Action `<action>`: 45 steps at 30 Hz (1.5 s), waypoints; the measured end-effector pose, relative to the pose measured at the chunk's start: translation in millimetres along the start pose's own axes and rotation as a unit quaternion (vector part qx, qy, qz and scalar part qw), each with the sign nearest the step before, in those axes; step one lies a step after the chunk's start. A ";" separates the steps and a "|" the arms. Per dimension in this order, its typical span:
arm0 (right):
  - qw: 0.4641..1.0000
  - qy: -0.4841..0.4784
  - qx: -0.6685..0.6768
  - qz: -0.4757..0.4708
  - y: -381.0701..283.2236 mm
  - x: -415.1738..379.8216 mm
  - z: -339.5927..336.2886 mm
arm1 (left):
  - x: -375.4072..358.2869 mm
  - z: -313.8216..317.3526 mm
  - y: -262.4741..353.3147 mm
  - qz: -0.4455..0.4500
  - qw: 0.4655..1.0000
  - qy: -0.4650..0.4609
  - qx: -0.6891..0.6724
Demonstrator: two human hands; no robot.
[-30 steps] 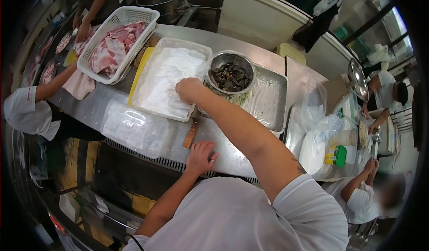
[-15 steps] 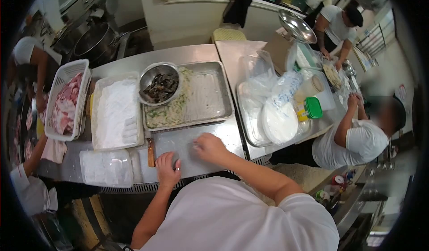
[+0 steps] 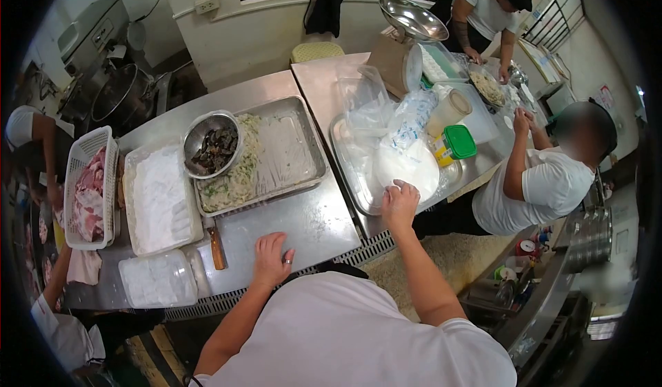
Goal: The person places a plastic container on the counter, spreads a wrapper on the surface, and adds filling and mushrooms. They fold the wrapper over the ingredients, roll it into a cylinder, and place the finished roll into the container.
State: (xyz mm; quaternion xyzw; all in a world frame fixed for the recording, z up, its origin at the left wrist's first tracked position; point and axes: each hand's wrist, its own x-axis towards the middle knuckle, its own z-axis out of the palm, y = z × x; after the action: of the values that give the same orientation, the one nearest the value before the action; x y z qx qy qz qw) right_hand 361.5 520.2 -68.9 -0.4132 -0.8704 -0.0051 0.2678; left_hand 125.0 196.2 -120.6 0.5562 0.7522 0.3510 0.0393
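Observation:
My left hand point(image 3: 272, 259) rests on the bare steel of the worktable, fingers stretched out and thumb apart, a ring on one finger. Over on the right, my right hand point(image 3: 400, 204) reaches to the near side of a plastic bag of white powder point(image 3: 417, 163), its fingertips at the powder. That bag lies in a steel tray point(image 3: 343, 163). Left of my left hand lies a wooden-handled tool point(image 3: 218, 250), its far end hidden by a tray. Beyond it, a steel bowl of dark pieces point(image 3: 212, 146) sits on a tray holding a pale, green-flecked mixture point(image 3: 238, 188).
A tub of white powder point(image 3: 160, 197), a lidded plastic box point(image 3: 157, 280) and a basket of raw meat point(image 3: 89, 190) stand leftward. Near my right hand are a green-lidded container point(image 3: 458, 143) and a scale point(image 3: 403, 63). Co-workers point(image 3: 531, 187) stand on both sides.
My right hand has moved right, from over the steel table to the bag of white powder. My left hand stays on the table, its fingers more spread. The view has turned right.

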 end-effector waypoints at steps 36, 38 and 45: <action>0.897 -0.292 0.199 -0.264 -152.1 -69.7 26.2 | -43.0 -40.8 -16.5 -0.072 0.996 0.045 0.018; 0.899 -0.276 0.225 -0.253 -148.5 -71.4 29.0 | -45.2 -40.4 -16.0 -0.073 0.996 0.057 0.007; 0.925 -0.338 0.131 -0.111 -168.1 -59.7 22.0 | -32.5 -33.9 -10.9 -0.239 0.968 0.077 0.030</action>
State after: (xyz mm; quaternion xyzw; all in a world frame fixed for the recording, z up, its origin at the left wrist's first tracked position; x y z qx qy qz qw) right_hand 260.8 371.8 -80.1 -0.2517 -0.9425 0.2197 0.0069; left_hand 113.2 150.1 -112.2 0.3329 0.8743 0.3502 0.0469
